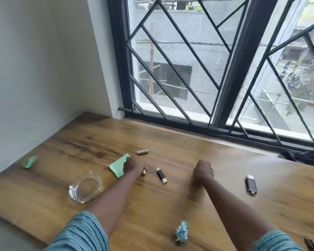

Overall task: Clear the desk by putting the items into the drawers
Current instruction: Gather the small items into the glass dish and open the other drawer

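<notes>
Hands: my left hand (pixel 133 166), centre of the frame, has its fingers curled round what looks like a small gold-ended battery (pixel 143 172) and overlaps the corner of a green note pad (pixel 117 167). My right hand (pixel 203 171), right of centre, is clenched with its palm hidden, so I cannot tell if it holds anything.

Black battery (pixel 161 176): on the desk (pixel 170 142) between the hands, just right of the left one. Its long axis runs upper left to lower right. The left hand is nearer.

Glass dish (pixel 85 187): lower left, apparently empty.

Drawers: not in view.
</notes>
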`<move>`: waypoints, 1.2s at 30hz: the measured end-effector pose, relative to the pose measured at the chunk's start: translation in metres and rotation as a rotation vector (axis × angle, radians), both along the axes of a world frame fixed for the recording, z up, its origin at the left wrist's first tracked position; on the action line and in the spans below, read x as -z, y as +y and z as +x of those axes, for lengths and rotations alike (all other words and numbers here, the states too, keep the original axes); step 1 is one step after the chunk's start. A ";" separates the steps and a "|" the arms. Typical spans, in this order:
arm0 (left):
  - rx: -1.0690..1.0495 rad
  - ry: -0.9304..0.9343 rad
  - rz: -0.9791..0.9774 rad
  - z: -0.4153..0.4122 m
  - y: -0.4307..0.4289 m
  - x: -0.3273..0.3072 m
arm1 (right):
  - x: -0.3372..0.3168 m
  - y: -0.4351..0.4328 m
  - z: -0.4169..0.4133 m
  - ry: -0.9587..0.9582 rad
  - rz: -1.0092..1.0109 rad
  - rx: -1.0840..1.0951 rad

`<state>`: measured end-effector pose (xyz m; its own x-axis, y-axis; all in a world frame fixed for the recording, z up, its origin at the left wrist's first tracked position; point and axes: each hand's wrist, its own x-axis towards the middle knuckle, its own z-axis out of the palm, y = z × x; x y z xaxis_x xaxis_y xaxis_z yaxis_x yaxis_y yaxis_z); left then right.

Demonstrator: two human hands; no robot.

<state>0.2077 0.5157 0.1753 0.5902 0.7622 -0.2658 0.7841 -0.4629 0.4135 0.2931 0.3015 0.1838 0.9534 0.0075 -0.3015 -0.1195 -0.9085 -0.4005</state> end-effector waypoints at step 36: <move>0.250 0.075 -0.037 -0.165 0.144 -0.031 | -0.023 0.280 -0.178 -0.073 -0.067 -0.940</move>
<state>0.0431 0.6595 0.2065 0.7368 0.5837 -0.3412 0.6761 -0.6319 0.3789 0.1153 0.5816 0.2067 0.5817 0.7676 -0.2692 0.6971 -0.6410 -0.3212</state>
